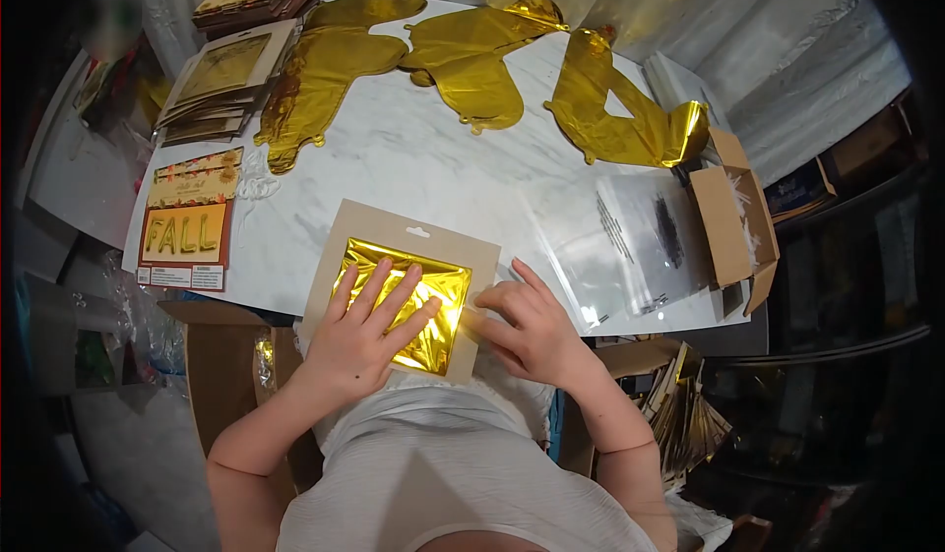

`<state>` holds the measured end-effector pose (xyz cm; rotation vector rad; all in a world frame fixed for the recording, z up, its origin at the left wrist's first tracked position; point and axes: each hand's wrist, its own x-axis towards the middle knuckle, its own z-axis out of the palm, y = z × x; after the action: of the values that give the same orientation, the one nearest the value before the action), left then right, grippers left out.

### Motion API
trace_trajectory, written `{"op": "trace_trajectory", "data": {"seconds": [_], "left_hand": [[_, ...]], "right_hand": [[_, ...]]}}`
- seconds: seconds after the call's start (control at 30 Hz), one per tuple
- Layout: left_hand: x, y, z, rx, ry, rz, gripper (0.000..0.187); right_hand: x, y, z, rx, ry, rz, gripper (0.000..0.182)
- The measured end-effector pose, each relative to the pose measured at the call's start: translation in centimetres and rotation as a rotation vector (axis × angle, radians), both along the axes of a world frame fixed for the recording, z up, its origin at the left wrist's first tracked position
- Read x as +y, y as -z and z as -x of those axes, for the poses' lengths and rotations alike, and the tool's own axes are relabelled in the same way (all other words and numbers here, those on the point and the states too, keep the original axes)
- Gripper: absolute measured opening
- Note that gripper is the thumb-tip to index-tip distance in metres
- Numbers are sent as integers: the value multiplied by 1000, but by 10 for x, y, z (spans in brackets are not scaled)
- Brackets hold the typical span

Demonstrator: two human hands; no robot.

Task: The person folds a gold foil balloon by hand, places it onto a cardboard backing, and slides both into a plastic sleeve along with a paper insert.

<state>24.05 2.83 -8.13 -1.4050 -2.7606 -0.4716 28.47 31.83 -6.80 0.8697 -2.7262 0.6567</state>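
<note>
A tan cardboard backing card (336,257) with a hanging slot lies at the table's front edge, slightly turned. On it is a folded, shiny gold foil balloon (438,340). My left hand (369,331) rests flat over the foil with its fingers spread. At the card's right border my right hand (527,321) has its fingers curled in and pinching the edge; one finger sticks up. The underside of that pinch is hidden.
Flat gold letter balloons (330,80) lie along the back. Stacked packs (221,75) stand back left, above a printed FALL package (187,227). Clear plastic sleeves (630,247) and an open cardboard box (733,222) are at right. Another carton (221,365) sits below the front edge.
</note>
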Motion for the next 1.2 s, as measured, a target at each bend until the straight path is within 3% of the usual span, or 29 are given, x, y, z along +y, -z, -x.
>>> {"op": "trace_trajectory", "data": {"seconds": [0.37,0.53,0.67,0.8,0.87,0.9,0.97,1.2], "left_hand": [[2,0,-2,29,-11,4,88],[2,-3,-1,0,-10,7,90],[1,-6,0,-36,0,11,92],[1,-8,1,-72,1,10,90],[1,-8,1,-81,0,12,89],[1,-8,1,-92,-5,10,89],[1,-11,0,-95,-4,9,87],[0,-12,0,-73,0,44,89]], "right_hand": [[5,1,1,-47,-50,21,56],[12,-9,22,118,-287,-126,47],[15,-2,47,220,-441,-49,32],[14,-12,66,89,-485,-120,28],[13,-15,74,388,-581,-230,27],[14,-15,77,388,-576,-227,27],[18,-17,83,631,-657,-282,29],[7,-19,100,823,-799,-382,23]]}}
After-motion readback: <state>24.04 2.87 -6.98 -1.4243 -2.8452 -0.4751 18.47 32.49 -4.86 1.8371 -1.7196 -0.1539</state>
